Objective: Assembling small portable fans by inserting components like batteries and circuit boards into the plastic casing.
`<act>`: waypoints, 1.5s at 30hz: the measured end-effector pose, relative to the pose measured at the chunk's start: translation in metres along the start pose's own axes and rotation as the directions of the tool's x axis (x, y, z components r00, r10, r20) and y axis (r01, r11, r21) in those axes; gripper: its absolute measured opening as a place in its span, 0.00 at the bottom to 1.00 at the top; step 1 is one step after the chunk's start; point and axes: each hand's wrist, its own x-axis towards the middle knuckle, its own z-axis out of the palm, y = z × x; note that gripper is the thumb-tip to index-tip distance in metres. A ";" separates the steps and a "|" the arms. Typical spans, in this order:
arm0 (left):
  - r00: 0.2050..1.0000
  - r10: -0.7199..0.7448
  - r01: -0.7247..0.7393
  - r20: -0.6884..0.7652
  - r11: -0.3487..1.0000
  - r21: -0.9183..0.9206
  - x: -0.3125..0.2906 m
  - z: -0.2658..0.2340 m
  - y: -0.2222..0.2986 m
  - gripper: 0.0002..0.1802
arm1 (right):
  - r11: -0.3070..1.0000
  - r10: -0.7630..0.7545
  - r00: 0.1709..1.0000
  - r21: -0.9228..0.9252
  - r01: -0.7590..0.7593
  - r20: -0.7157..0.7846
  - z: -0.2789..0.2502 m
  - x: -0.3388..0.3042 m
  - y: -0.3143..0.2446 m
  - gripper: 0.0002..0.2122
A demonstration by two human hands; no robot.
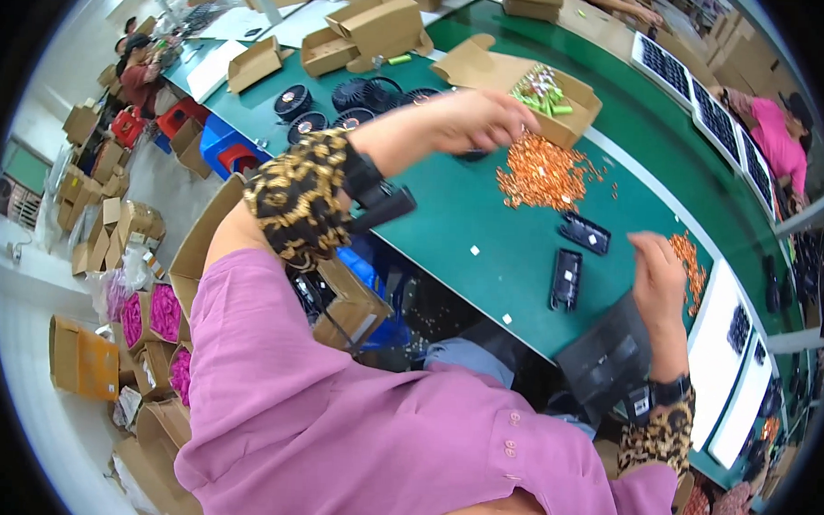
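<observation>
Your left hand point(476, 122) curls its fingers beside heaped copper-coloured pieces point(542, 174), your right hand point(658, 271) half-curled near two black casings point(565, 279); whether either holds anything I cannot tell; the casings, on the green table point(468, 223), seem unassembled.

The shirt point(334, 418) was mauve, the cuffs point(301, 195) black and gold in a leopard print. The table point(449, 245) was green, its stripe point(646, 179) white. The parts point(537, 176) were coppery orange, both casings point(565, 286) black, the cylinders point(560, 108) lime green, their box point(577, 127) brown. The fans point(292, 102) were black, the trousers point(472, 358) pale blue, the bundles point(165, 312) magenta
</observation>
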 end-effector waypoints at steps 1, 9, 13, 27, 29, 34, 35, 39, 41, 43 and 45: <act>0.980 0.082 -0.076 -0.182 0.996 0.038 -0.012 -0.031 0.014 0.15 | 1.000 0.019 1.000 -0.015 -0.020 -0.014 -0.003 -0.010 0.010 0.09; 0.340 0.241 -0.546 -0.909 0.838 0.018 -0.072 -0.334 0.042 0.17 | 0.809 0.588 0.772 0.172 -0.562 -0.242 -0.043 -0.114 0.067 0.09; 0.206 0.039 -0.726 -0.978 0.676 -0.126 -0.057 -0.380 0.038 0.34 | 0.730 0.679 0.689 0.139 -0.669 -0.252 -0.065 -0.152 0.063 0.09; 0.135 0.300 -0.778 -0.944 0.622 0.086 -0.045 -0.348 0.035 0.46 | 0.657 0.691 0.671 -0.153 -0.738 -0.270 -0.088 -0.191 -0.003 0.08; 0.273 0.346 -0.624 -0.898 0.774 0.109 -0.050 -0.391 0.036 0.40 | 0.679 0.669 0.696 -0.164 -0.715 -0.261 -0.085 -0.187 -0.005 0.08; 0.782 0.212 0.188 -0.586 0.816 0.546 -0.072 -0.319 0.063 0.25 | 0.727 0.646 0.727 -0.104 -0.679 -0.232 -0.075 -0.164 -0.015 0.08; 0.813 0.214 0.226 -0.541 0.741 0.632 -0.080 -0.298 0.068 0.26 | 0.735 0.644 0.736 -0.098 -0.671 -0.212 -0.072 -0.163 -0.012 0.08; 0.889 0.245 0.208 -0.387 0.537 0.817 -0.119 -0.211 0.096 0.20 | 0.790 0.583 0.796 -0.115 -0.602 -0.164 -0.052 -0.165 -0.008 0.08; 0.895 0.282 0.189 -0.345 0.461 0.867 -0.150 -0.145 0.118 0.20 | 0.794 0.587 0.794 -0.082 -0.603 -0.157 -0.048 -0.175 -0.008 0.08; 0.919 0.214 0.225 -0.331 0.403 0.887 -0.185 -0.099 0.121 0.18 | 0.809 0.572 0.811 -0.077 -0.583 -0.123 -0.045 -0.183 -0.008 0.08; 0.750 -0.088 0.659 -0.656 0.186 0.728 -0.202 -0.046 0.120 0.20 | 0.814 0.564 0.814 -0.071 -0.576 -0.139 -0.042 -0.190 -0.007 0.08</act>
